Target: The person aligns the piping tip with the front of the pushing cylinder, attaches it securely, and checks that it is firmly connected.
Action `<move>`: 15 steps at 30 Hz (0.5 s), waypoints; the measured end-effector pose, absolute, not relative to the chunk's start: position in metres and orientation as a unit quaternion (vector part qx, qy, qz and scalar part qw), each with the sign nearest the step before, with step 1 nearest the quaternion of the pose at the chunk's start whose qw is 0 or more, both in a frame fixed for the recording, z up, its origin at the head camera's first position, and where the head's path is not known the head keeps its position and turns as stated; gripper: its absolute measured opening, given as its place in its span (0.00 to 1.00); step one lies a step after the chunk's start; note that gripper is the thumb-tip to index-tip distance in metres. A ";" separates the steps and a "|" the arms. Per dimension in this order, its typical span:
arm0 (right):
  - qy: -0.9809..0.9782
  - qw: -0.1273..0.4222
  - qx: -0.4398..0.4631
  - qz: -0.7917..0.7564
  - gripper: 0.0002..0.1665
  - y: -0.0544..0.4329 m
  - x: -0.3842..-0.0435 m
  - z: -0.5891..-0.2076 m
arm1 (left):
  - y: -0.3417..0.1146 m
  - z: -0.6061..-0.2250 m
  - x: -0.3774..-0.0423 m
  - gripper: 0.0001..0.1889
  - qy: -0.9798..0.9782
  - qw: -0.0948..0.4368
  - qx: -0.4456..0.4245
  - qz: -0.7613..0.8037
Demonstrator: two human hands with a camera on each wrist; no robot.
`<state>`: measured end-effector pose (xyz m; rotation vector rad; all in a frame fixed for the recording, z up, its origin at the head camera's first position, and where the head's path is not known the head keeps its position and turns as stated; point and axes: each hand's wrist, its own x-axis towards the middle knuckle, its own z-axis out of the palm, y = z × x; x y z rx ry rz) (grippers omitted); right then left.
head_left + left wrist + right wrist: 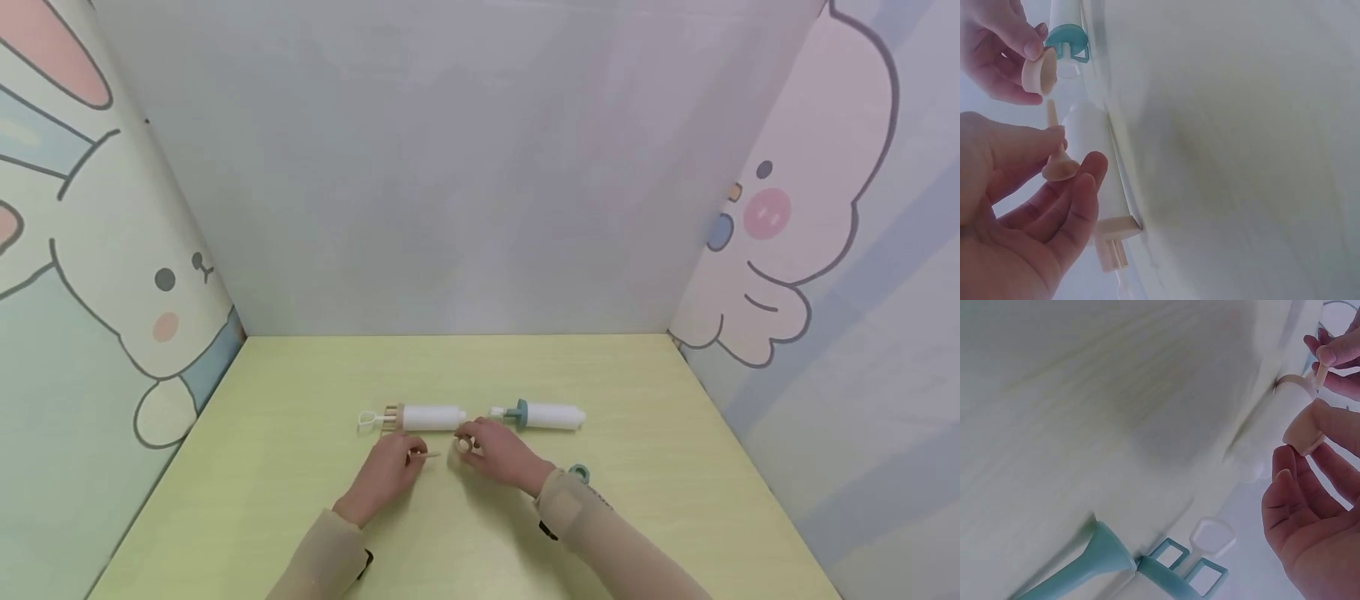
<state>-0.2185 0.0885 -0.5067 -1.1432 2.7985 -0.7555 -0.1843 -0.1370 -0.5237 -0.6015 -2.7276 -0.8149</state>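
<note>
My left hand [386, 471] pinches a beige nozzle [1060, 167] between thumb and fingers. It has a thin stem and a flared base; in the left wrist view the stem points toward the other hand. A short beige ring-shaped cap [1302, 432] is held by the thumb and fingers of my right hand [504, 454]. A small gap separates nozzle and cap. Just beyond the left hand lies a syringe-like tube [433, 417] with a white barrel, tan collar and white looped plunger handle. A similar tube with a teal collar [522, 414] lies beyond the right hand.
A teal funnel-shaped nozzle [1085, 559] lies by the right forearm, partly hidden in the head view. The pale yellow-green table [300, 375] meets a grey back wall [450, 208]. Side walls carry a cartoon rabbit [135, 283] and another cartoon figure [817, 183].
</note>
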 end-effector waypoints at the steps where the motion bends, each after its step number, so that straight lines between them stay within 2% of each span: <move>1: 0.896 0.015 -0.366 -0.250 0.16 0.089 -0.219 -0.506 | -0.137 -0.523 -0.185 0.06 -0.931 0.117 -0.204 -0.279; 15: 0.870 0.052 -0.328 -0.365 0.16 0.093 -0.221 -0.496 | -0.124 -0.517 -0.187 0.05 -0.921 0.131 -0.196 -0.310</move>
